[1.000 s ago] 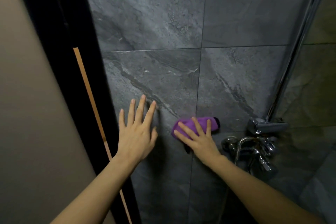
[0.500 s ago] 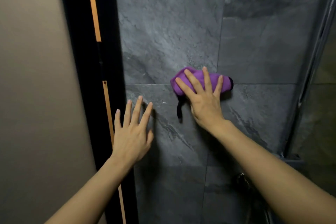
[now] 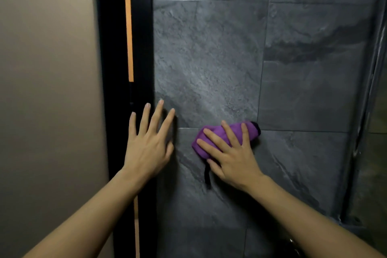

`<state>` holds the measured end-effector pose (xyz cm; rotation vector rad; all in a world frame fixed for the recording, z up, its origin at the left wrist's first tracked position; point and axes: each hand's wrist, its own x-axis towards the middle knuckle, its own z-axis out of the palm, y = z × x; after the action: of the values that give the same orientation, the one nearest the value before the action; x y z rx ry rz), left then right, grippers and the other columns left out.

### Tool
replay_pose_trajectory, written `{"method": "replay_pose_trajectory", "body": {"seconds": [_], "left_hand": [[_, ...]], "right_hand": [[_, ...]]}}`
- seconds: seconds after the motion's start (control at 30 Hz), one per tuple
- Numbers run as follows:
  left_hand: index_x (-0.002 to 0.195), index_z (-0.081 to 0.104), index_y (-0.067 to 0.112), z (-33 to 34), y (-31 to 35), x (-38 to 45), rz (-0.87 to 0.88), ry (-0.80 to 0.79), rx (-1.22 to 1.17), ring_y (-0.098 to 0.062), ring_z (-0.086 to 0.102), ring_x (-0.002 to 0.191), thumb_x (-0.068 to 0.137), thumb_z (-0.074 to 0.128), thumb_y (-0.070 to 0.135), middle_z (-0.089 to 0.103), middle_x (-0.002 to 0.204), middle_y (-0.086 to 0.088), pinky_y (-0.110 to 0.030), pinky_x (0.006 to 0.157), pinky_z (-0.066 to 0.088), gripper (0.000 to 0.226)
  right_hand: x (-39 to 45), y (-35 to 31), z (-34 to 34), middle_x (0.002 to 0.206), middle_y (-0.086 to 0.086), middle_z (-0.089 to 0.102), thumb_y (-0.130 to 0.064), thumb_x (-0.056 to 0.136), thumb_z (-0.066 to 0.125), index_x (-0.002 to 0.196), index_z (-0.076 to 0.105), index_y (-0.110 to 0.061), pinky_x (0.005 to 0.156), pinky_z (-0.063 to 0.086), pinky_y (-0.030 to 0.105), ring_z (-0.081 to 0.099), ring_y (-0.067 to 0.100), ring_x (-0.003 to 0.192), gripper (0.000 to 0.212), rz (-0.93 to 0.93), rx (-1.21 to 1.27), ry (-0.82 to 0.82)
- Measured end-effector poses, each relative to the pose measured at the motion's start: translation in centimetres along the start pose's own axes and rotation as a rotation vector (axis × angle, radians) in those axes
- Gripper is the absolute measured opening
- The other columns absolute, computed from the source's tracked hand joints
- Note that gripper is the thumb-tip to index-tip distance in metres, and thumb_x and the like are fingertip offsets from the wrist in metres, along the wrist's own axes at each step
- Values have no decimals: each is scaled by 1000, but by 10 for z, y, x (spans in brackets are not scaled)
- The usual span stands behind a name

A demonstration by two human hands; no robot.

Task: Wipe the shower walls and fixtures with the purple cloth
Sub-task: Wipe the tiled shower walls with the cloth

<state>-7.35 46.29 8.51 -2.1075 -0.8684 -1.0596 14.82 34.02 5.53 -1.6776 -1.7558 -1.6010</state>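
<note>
Both hands lie flat: right hand point(image 3: 232, 157) presses the sideways purple cloth point(image 3: 227, 136) on slate tile point(image 3: 209, 58), seemingly nearer than left hand point(image 3: 148, 144).

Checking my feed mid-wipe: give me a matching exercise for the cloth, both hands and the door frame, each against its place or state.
Things:
1. cloth
2. left hand
3. right hand
4. door frame

States:
A. black, upright, left of the tiles
B. fingers spread, holding nothing
C. purple, bunched against the wall
D. pressing flat on the cloth

Pairs: 1-C, 2-B, 3-D, 4-A
</note>
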Motion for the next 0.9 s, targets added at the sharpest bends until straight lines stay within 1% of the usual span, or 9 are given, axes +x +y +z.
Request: {"method": "replay_pose_trajectory", "body": {"seconds": [0.07,0.17,0.33,0.47,0.53,0.7,0.9], "left_hand": [[155,26,23,-7,-10,13,-6,18,33,-36,15,150,79,48,43,14,164,-11,-61,117,13,81],[155,27,24,-18,-25,35,-30,43,66,-35,15,150,82,44,45,14,165,-10,-63,116,11,78],[154,30,21,-36,-45,70,-52,106,86,-33,19,150,84,43,47,19,164,-8,-64,115,13,75],[152,33,21,-50,-63,93,-52,132,81,-33,22,149,84,39,45,24,162,-7,-63,116,15,72],[153,33,23,-55,-70,102,-48,140,95,-33,21,149,85,38,44,25,162,-6,-62,116,14,71],[152,35,22,-66,-81,113,-41,156,104,-33,24,149,86,35,44,31,160,-7,-62,117,15,69],[151,35,23,-68,-84,98,-27,144,64,-33,25,148,86,38,45,36,157,-7,-61,116,14,69]], "right_hand": [[33,12,-8,154,-5,39,-53,89,52,141,49,-35,109,10,73,28,41,144,55,11,-20,35],[85,28,-20,154,-5,39,-56,92,46,142,48,-37,110,11,71,29,42,143,53,35,-52,76],[163,50,-42,151,-4,44,-56,93,42,139,51,-36,107,19,70,35,41,140,51,53,-84,125],[216,61,-60,150,-2,45,-56,93,34,139,51,-36,106,22,71,36,41,139,53,77,-94,110],[232,61,-63,150,-1,45,-55,93,31,139,51,-35,105,23,71,36,40,139,54,82,-100,95],[233,46,-57,151,-1,45,-53,93,31,139,50,-35,106,22,70,33,39,141,52,130,-71,124],[183,-1,-28,150,-1,46,-49,93,50,136,53,-34,106,22,70,36,39,140,46,27,-60,173]]}}
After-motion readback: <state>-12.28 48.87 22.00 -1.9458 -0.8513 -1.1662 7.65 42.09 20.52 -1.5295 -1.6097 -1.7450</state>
